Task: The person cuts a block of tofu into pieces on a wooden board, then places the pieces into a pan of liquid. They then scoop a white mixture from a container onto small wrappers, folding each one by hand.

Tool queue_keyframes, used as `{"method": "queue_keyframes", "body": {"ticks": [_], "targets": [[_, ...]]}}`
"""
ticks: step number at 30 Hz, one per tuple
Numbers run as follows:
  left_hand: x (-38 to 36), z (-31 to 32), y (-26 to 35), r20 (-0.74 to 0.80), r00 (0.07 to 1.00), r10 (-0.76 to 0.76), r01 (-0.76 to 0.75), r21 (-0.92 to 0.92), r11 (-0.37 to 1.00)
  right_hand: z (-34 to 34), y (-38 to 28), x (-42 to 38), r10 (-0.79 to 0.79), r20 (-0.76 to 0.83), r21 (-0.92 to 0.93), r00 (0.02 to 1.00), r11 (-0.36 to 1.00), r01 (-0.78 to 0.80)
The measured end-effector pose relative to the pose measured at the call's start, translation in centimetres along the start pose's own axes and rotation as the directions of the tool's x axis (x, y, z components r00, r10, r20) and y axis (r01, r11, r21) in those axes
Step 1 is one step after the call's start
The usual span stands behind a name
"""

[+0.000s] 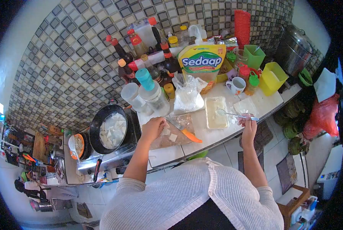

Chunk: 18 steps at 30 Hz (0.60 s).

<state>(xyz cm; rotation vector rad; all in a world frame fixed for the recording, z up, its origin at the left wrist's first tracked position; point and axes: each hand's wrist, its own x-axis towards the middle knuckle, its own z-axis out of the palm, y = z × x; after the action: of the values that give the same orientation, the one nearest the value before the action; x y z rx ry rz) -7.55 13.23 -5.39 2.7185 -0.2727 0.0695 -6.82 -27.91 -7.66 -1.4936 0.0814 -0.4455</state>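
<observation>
My right hand (pixel 249 124) is closed around the handle of a spoon (pixel 238 115). The spoon's bowl is over a shallow rectangular container (pixel 216 100) with pale, whitish contents. Over the left side of a brown cutting board (pixel 186 119), my left hand (pixel 154 128) has its fingertips pinched together; something pale shows at them, too small to name. Small white pieces (pixel 173 137) lie on the board just below that hand. A knife with an orange handle (pixel 191 135) rests across the board, its blade pointing toward my left fingers.
Left of the board, a black frying pan (pixel 94 143) with white pieces sits on the stove. Behind the board stand plastic jars (pixel 156 101), a white plastic bag (pixel 188 97), a Sedaap pouch (pixel 202 63) and sauce bottles. A mug (pixel 236 86) and green containers (pixel 273 78) are at right.
</observation>
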Motion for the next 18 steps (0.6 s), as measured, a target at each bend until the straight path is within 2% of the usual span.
{"method": "queue_keyframes", "body": {"ticks": [2,5,6,9,10,18], "targets": [[-0.2,-0.1,-0.1,0.03,1.0,-0.005,0.005,0.006,1.0,0.3,-0.1,-0.2,-0.016,0.003,-0.013,1.0,1.0,0.016],[-0.4,-0.4,0.5,-0.021,1.0,0.019,-0.019,0.008,1.0,0.6,0.1,-0.3,-0.054,0.016,-0.032,0.998,0.998,0.054],[-0.4,-0.5,0.9,-0.006,1.0,-0.017,0.017,0.02,1.0,0.7,0.2,-0.4,-0.074,0.026,-0.039,0.997,0.996,0.075],[-0.4,-0.8,1.7,-0.008,0.998,-0.064,0.064,0.08,0.995,1.0,0.0,-0.6,-0.005,0.026,-0.105,1.0,0.994,0.007],[-0.4,-0.8,1.8,-0.023,0.997,-0.073,0.075,0.13,0.989,1.0,0.3,-0.6,-0.006,0.027,-0.106,1.0,0.994,0.009],[-0.2,-0.1,0.9,-0.051,0.998,-0.027,0.033,0.118,0.992,1.6,1.4,-0.3,-0.047,0.024,-0.059,0.999,0.997,0.049]]}}
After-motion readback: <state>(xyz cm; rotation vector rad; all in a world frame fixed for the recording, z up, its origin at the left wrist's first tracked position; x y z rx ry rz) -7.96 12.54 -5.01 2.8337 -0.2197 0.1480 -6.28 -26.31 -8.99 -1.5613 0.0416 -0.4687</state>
